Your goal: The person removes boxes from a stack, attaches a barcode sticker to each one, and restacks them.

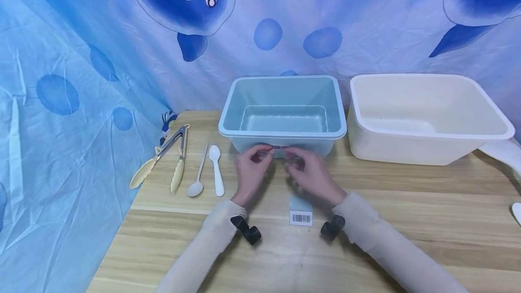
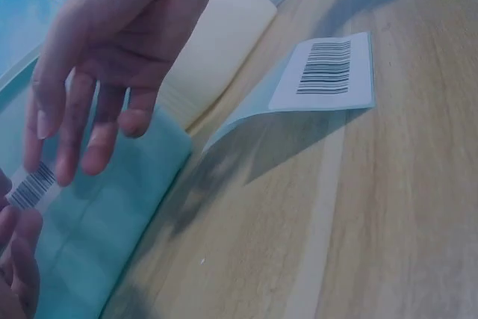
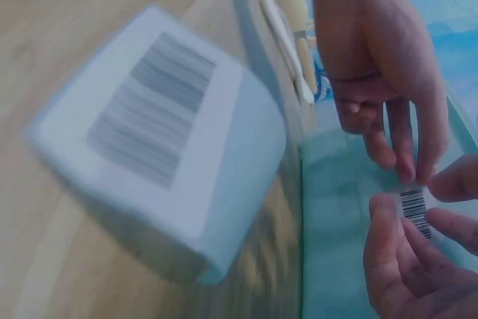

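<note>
Well, near the far edge of the surface, my right hand, fingers loose, touches the barcode label against the blue tub; whether my left hand pinches it I can't tell; room separates tub and curled tag

There were two rectangular plastic tubs, one pale-blue tub and one cream-white tub. White labels with black barcodes numbered two: a flat label and a curled, blue-backed label. At left were two long-handled spoons, a greyish spoon and a white spoon, and one pair of cream-tipped metal tongs. Bare hands were two: left hand, right hand.
</note>
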Available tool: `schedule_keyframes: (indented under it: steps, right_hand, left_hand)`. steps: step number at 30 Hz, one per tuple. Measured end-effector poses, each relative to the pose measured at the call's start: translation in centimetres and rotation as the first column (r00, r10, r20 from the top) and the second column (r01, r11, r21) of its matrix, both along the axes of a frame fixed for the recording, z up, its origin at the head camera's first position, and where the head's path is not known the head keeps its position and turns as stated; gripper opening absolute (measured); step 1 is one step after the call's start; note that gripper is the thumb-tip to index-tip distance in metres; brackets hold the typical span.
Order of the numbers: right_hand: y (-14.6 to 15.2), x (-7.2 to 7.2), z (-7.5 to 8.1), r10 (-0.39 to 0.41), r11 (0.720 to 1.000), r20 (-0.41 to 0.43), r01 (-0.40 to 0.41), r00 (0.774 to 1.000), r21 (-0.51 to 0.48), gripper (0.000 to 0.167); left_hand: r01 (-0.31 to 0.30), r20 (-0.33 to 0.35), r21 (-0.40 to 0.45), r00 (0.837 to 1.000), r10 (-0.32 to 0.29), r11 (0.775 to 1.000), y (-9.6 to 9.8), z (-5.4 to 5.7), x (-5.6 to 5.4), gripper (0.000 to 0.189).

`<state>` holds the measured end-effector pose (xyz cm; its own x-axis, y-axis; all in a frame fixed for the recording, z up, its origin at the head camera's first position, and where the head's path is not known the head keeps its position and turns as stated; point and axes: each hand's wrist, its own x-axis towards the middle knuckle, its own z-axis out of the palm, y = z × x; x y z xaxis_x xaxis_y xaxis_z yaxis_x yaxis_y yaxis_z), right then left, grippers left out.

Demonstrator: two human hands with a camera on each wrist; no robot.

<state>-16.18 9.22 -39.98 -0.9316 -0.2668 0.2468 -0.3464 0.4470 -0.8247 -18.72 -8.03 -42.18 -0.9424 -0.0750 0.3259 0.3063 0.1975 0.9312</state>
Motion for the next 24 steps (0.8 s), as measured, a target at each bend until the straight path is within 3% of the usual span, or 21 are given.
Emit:
schedule_keyframes:
  steps: [2, 6, 12, 15, 22, 24]
  right_hand:
    - [-0.1, -0.2, 0.0, 0.019, 0.999, 0.038, -0.017, 0.999, -0.048, 0.041]
    - [-0.2, -0.5, -0.2, 0.028, 0.994, 0.091, -0.018, 0.995, -0.107, 0.039]
    - [0.1, -0.9, -1.1, 0.033, 0.991, 0.109, -0.018, 0.994, -0.135, 0.035]
    - [0.2, -1.0, -1.5, 0.042, 0.988, 0.121, -0.023, 0.992, -0.153, 0.035]
    - [0.4, -1.0, -1.7, 0.069, 0.986, 0.183, -0.039, 0.981, -0.162, 0.039]
    - [0.6, -0.9, -1.7, 0.074, 0.986, 0.197, -0.042, 0.978, -0.162, 0.040]
  left_hand:
    - [0.037, 0.002, 0.004, 0.999, -0.037, 0.999, 0.1, -0.1, -0.1, 0.013]
    - [0.055, 0.032, -0.016, 0.998, -0.054, 0.998, 0.4, 0.2, 0.0, 0.014]
    - [0.068, 0.066, -0.047, 0.996, -0.065, 0.997, 0.8, 2.7, 1.5, 0.016]
    - [0.068, 0.076, -0.057, 0.995, -0.064, 0.996, 0.8, 3.0, 1.7, 0.015]
    - [0.055, 0.071, -0.046, 0.996, -0.052, 0.997, 0.5, 0.2, 0.2, 0.016]
    - [0.073, 0.063, -0.038, 0.996, -0.070, 0.997, 0.4, -0.2, 0.3, 0.015]
